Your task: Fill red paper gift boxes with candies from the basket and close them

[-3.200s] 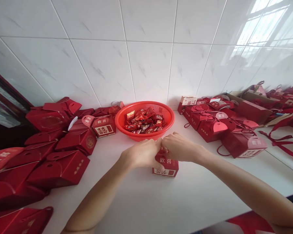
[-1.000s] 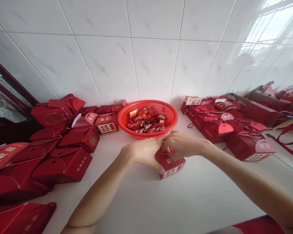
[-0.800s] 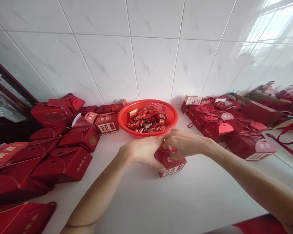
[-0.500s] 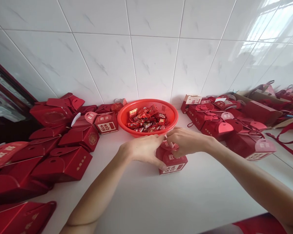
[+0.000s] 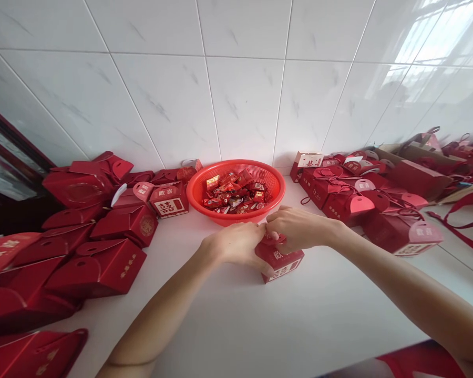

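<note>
A small red gift box [image 5: 286,257] with white characters and a white printed front panel stands on the white table in front of me. My left hand [image 5: 238,244] grips its left side, thumb along the front and fingers reaching over the top behind. Curled over the upper flaps is my right hand [image 5: 294,228], fingers pinching at the lid. The fingertips of both hands nearly meet there, and they partly hide the closure. Just behind the hands is an orange-red plastic basket [image 5: 194,194] holding wrapped candies [image 5: 236,197].
Several closed red boxes [image 5: 98,268] crowd the left side of the table [image 5: 220,331]. More red boxes with cord handles [image 5: 347,205] stand at the right. A red ribbon [image 5: 457,226] lies at the far right. A tiled wall [image 5: 244,105] rises behind the basket.
The box has turned slightly, its front now angled more to the right. My left hand has shifted a little right, closer to my right hand. The view has moved slightly.
</note>
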Tool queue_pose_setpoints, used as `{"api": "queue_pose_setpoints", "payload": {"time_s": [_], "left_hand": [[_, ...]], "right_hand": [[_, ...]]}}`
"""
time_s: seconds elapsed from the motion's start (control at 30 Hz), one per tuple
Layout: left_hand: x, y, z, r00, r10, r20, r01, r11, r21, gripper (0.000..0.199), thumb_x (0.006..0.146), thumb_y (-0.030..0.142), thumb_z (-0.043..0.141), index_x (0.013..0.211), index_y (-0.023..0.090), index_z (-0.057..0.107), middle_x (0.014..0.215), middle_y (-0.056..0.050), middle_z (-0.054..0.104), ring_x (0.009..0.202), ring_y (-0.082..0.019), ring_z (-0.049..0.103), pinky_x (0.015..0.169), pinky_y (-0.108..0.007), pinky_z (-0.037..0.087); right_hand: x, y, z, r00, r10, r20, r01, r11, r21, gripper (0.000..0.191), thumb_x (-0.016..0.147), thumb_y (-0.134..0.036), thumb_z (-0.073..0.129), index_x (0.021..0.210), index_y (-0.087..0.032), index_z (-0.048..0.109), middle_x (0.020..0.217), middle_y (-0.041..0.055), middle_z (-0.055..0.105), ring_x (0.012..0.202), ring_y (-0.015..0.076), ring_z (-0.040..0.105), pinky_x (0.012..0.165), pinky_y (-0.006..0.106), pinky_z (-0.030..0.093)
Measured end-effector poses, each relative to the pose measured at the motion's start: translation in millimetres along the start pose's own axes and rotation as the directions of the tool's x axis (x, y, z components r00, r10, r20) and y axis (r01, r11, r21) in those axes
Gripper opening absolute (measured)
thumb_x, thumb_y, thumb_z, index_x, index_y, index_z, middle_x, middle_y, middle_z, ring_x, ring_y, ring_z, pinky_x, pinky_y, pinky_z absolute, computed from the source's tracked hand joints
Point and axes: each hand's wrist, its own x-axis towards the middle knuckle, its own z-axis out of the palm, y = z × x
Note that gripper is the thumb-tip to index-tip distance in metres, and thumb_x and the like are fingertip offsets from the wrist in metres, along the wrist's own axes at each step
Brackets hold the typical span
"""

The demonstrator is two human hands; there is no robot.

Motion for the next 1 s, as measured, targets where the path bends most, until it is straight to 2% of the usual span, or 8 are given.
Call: {"api": "queue_pose_setpoints", "payload": {"time_s": [0.13, 0.33, 0.7, 0.83, 1.0], "left_hand": [[0, 0, 0.2, 1.0, -0.01, -0.017, 0.01, 1.0, 0.018, 0.066, 0.064, 0.056, 0.081, 0.119, 0.026, 0.062, 0.107, -0.004, 0.071, 0.096, -0.029, 0.067, 0.073, -0.034, 0.05], [3, -2, 2.8, 0.999, -0.021, -0.035, 0.021, 1.0, 0.015, 0.074, 0.06, 0.065, 0.081, 0.121, 0.026, 0.062, 0.109, -0.005, 0.071, 0.098, -0.031, 0.067, 0.07, -0.035, 0.049], [1, -8, 1.9, 0.99, 0.118, -0.071, -0.12, 0.992, -0.033, 0.069, 0.062, 0.056, 0.082, 0.124, 0.031, 0.062, 0.111, -0.003, 0.073, 0.108, -0.033, 0.067, 0.084, -0.037, 0.054], [-2, -9, -2.8, 0.993, 0.108, -0.04, -0.109, 0.994, -0.027, 0.069, 0.063, 0.054, 0.082, 0.124, 0.03, 0.062, 0.115, -0.004, 0.072, 0.106, -0.032, 0.068, 0.082, -0.035, 0.053], [-3, -9, -4.4, 0.995, 0.089, -0.04, -0.09, 0.996, -0.025, 0.072, 0.063, 0.056, 0.081, 0.127, 0.028, 0.06, 0.119, -0.006, 0.07, 0.106, -0.032, 0.067, 0.082, -0.035, 0.052]], "right_hand": [[0, 1, -1, 1.0, 0.004, 0.014, -0.004, 0.999, 0.043, 0.01, 0.073, -0.011, 0.061, 0.074, -0.017, 0.069, 0.08, 0.0041, 0.067, 0.072, 0.0163, 0.052, 0.066, 0.029, 0.037], [-1, 2, -3, 1.0, -0.005, 0.03, 0.004, 0.999, 0.046, 0.013, 0.074, -0.01, 0.059, 0.068, -0.019, 0.066, 0.078, 0.0031, 0.066, 0.071, 0.0158, 0.051, 0.067, 0.029, 0.038], [5, 0, -5, 0.995, -0.021, 0.098, 0.022, 1.0, -0.011, 0.012, 0.075, -0.008, 0.059, 0.071, -0.015, 0.069, 0.081, 0.0051, 0.068, 0.068, 0.0143, 0.046, 0.063, 0.029, 0.033], [3, -2, -8, 0.997, -0.029, 0.078, 0.031, 0.999, -0.014, 0.008, 0.075, -0.012, 0.062, 0.073, -0.015, 0.069, 0.078, 0.005, 0.065, 0.068, 0.0144, 0.044, 0.061, 0.029, 0.032], [-4, -4, -13, 0.997, -0.035, 0.065, 0.039, 0.997, -0.068, 0.01, 0.073, -0.012, 0.061, 0.064, -0.016, 0.061, 0.072, 0.0036, 0.06, 0.064, 0.0131, 0.04, 0.06, 0.029, 0.03]]}}
